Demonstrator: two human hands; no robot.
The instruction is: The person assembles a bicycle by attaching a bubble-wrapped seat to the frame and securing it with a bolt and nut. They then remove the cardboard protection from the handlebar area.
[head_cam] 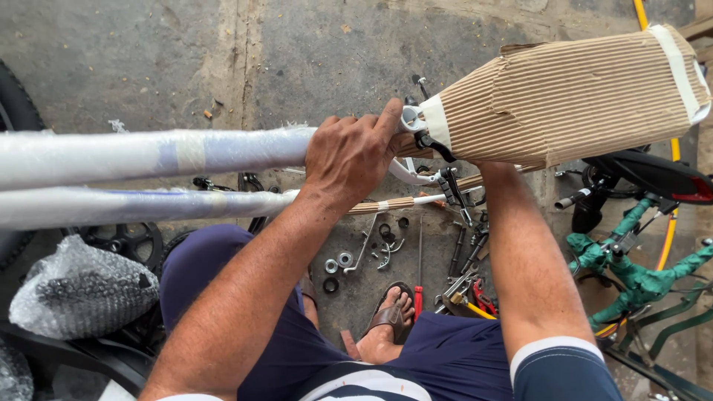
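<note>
Probably bike workshop: scattered tools (464, 286), bare concrete floor (148, 67)

- A grey concrete floor (297, 52), stained and cracked, lies beneath everything.
- A bundle in bubble wrap (82, 293) sits at the lower left; dark toothed metal shows through, possibly a sprocket set.
- A black chainring (126, 239) lies just beside it.
- Washers and rings (338, 263) are scattered on the floor near a brown sandal (392, 312).
- A red-handled screwdriver (418, 297) lies just beside the sandal.
- A heap of wrenches and pliers (464, 286) lies to the right of it.
- A green-wrapped bicycle frame (639, 278) lies at the right edge.
- A black saddle (653, 174) shows above it.
- A yellow hose (672, 223) runs down the right side.
</note>
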